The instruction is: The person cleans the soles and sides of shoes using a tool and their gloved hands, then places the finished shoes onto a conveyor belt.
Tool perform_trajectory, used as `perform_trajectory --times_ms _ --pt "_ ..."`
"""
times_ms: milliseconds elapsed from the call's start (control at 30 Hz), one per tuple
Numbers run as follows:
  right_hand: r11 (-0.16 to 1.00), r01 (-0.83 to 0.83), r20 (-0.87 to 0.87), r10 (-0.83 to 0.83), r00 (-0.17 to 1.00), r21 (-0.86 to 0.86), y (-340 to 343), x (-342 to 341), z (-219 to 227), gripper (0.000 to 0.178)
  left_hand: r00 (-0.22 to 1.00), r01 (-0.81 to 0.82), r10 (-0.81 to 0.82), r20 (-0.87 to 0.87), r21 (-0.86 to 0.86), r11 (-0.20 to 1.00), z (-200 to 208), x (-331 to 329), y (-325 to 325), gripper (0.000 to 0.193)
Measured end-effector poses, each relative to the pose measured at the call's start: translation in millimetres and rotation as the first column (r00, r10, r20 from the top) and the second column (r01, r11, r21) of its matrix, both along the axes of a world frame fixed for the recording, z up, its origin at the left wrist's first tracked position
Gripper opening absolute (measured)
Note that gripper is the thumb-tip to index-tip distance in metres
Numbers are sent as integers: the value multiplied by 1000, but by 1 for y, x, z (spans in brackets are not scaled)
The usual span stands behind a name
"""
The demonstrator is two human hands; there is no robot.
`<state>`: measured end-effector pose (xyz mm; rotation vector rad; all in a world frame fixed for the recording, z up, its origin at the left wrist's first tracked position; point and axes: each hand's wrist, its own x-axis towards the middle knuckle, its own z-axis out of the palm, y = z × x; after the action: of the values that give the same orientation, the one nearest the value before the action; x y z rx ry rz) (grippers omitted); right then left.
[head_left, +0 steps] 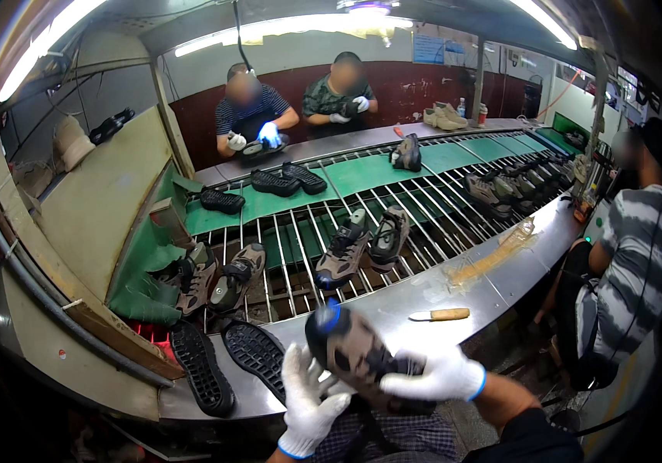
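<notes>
A brown and black shoe upper (350, 347) with a dark toe and a blue patch at its tip is held out over the near table edge. My right hand (435, 376), in a white knit glove, is closed around its heel end. Also gloved, my left hand (311, 401) sits beside the shoe's left side with its fingers apart; whether a fingertip touches the shoe is hard to see. Two black treaded shoe soles, a left one (201, 369) and a right one (256, 356), lie on the metal table (439, 336) near my left hand.
Ahead runs a metal rod rack (288, 266) with paired shoes (344, 251) on it and a green belt (446, 166) behind. A wooden-handled knife (440, 315) lies on the table. Two co-workers (257, 116) handle shoe parts opposite; another person (624, 262) sits at right.
</notes>
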<state>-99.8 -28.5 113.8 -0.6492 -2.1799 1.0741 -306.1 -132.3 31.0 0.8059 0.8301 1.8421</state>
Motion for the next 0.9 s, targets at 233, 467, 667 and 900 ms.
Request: perform_trajectory --times_ms 233,467,667,900 --pt "648 28 -67 -122 990 -761 -44 99 -152 44 830 45 -222 -512 -334 942 -75 39 -1 82" --pt "36 -109 -110 -567 817 -993 -86 86 -312 86 588 -4 -34 -808 -45 999 -33 7 46 70" --pt "62 -239 -239 -478 845 -969 -38 36 -244 84 -234 -648 -169 -957 24 761 -54 -216 73 76" --pt "9 -232 -217 -397 892 -973 -24 22 -225 83 228 -340 -326 -917 -389 856 -53 -260 88 41"
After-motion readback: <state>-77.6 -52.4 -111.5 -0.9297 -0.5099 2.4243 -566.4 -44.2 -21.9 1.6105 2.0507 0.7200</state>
